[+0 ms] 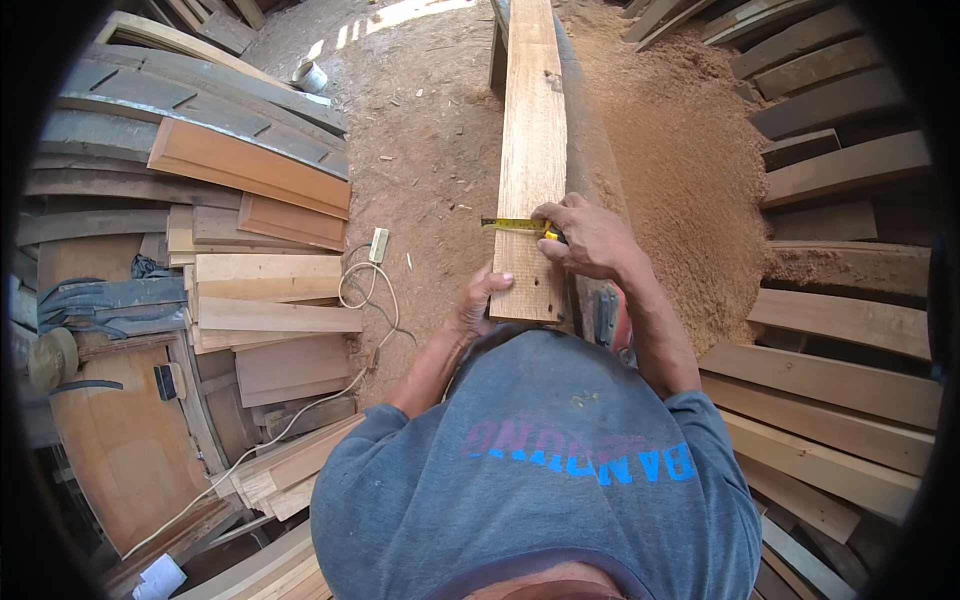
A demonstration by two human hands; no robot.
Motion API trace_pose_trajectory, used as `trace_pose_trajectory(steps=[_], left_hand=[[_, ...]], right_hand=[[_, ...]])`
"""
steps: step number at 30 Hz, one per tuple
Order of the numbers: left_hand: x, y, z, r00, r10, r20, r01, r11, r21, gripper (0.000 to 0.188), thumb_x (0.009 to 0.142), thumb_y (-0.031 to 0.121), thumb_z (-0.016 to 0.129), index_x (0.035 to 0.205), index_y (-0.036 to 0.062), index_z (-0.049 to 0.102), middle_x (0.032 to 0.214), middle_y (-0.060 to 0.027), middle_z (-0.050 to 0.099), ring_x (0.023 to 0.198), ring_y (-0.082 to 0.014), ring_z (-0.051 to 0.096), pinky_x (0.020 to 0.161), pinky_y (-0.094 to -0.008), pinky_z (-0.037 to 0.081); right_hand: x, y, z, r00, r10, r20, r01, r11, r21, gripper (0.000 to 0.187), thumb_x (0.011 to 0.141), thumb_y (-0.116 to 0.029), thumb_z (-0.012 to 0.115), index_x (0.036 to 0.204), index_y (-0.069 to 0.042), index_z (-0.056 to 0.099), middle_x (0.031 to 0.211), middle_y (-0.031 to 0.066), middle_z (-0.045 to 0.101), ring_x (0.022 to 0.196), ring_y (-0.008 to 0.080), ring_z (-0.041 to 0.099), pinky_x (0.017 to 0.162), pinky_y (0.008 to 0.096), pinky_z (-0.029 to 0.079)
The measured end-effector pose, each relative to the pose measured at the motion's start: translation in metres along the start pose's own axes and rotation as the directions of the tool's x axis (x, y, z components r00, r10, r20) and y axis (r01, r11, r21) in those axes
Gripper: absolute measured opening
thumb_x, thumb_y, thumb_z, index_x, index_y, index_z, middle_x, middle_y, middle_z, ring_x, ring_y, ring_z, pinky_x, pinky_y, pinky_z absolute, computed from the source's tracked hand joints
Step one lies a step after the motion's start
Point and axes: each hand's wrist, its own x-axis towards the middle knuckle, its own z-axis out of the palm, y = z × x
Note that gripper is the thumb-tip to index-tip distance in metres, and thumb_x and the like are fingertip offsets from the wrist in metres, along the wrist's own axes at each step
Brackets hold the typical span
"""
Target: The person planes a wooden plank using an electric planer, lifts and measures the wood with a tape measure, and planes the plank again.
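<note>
A long, light-brown wooden plank (533, 130) runs away from me, its near end close to my body. Across its width lies the yellow blade of a tape measure (515, 224), its tip reaching just past the plank's left edge. My right hand (592, 238) grips the tape measure's case at the plank's right edge, fingers closed around it. At the near left corner, my left hand (482, 298) holds the plank's edge with the thumb on top; its other fingers are hidden below. A few dark holes show in the wood near this end.
Stacked boards (270, 280) line the left side, and more planks (840, 310) stand along the right. A pale power cord (340, 385) with a white socket block (378, 245) lies on the floor at left. Sawdust (670, 170) is heaped to the plank's right.
</note>
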Motion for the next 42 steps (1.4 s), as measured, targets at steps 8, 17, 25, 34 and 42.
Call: trace_pose_trajectory(steps=[8, 17, 25, 34, 42], left_hand=[[0.004, -0.005, -0.018, 1.000, 0.004, 0.005, -0.004, 1.000, -0.026, 0.081, 0.083, 0.024, 0.068, 0.151, -0.0036, 0.034, 0.138, -0.0195, 0.056, 0.125, -0.0287, 0.060, 0.108, -0.0430, 0.050], [0.004, -0.004, -0.018, 0.999, -0.032, -0.028, 0.031, 0.999, -0.013, 0.080, 0.083, 0.024, 0.067, 0.151, -0.0041, 0.035, 0.140, -0.0198, 0.055, 0.126, -0.0296, 0.059, 0.109, -0.0432, 0.049], [0.002, -0.006, -0.020, 0.998, -0.044, -0.040, 0.043, 0.999, -0.029, 0.079, 0.084, 0.023, 0.066, 0.151, -0.0043, 0.035, 0.140, -0.0199, 0.056, 0.126, -0.0297, 0.060, 0.109, -0.0435, 0.049], [0.003, 0.000, -0.008, 0.999, 0.037, -0.027, -0.040, 0.991, -0.124, 0.075, 0.092, 0.040, 0.065, 0.147, -0.0053, 0.042, 0.138, -0.0223, 0.058, 0.125, -0.0316, 0.061, 0.108, -0.0447, 0.050], [0.037, 0.029, 0.017, 0.945, 0.247, 0.216, -0.137, 0.895, -0.424, 0.056, 0.109, 0.041, 0.039, 0.144, -0.0013, 0.050, 0.140, -0.0172, 0.061, 0.124, -0.0318, 0.063, 0.107, -0.0467, 0.050]], right_hand=[[-0.013, 0.056, 0.006, 0.997, 0.033, -0.075, -0.022, 0.991, 0.134, 0.049, 0.087, -0.027, 0.068, 0.134, -0.014, 0.063, 0.116, 0.0177, 0.060, 0.112, 0.0326, 0.060, 0.099, 0.0415, 0.049], [-0.025, 0.087, 0.012, 0.990, 0.021, -0.142, 0.003, 0.986, 0.164, 0.051, 0.083, -0.021, 0.071, 0.134, -0.015, 0.063, 0.108, 0.0154, 0.060, 0.109, 0.0312, 0.058, 0.100, 0.0401, 0.047], [-0.028, 0.081, 0.005, 0.994, 0.042, -0.100, -0.029, 0.992, 0.126, 0.052, 0.085, -0.024, 0.069, 0.136, -0.017, 0.063, 0.113, 0.0163, 0.062, 0.113, 0.0317, 0.060, 0.099, 0.0420, 0.049], [-0.043, 0.103, 0.009, 0.970, 0.005, -0.241, 0.103, 0.896, 0.432, 0.055, 0.085, -0.024, 0.069, 0.138, -0.010, 0.059, 0.127, 0.0141, 0.061, 0.120, 0.0277, 0.058, 0.104, 0.0397, 0.046], [-0.115, 0.238, 0.104, 0.739, 0.455, -0.497, -0.202, 0.853, 0.482, 0.065, 0.087, -0.023, 0.066, 0.145, -0.001, 0.048, 0.141, 0.0253, 0.057, 0.131, 0.0383, 0.056, 0.110, 0.0440, 0.043]])
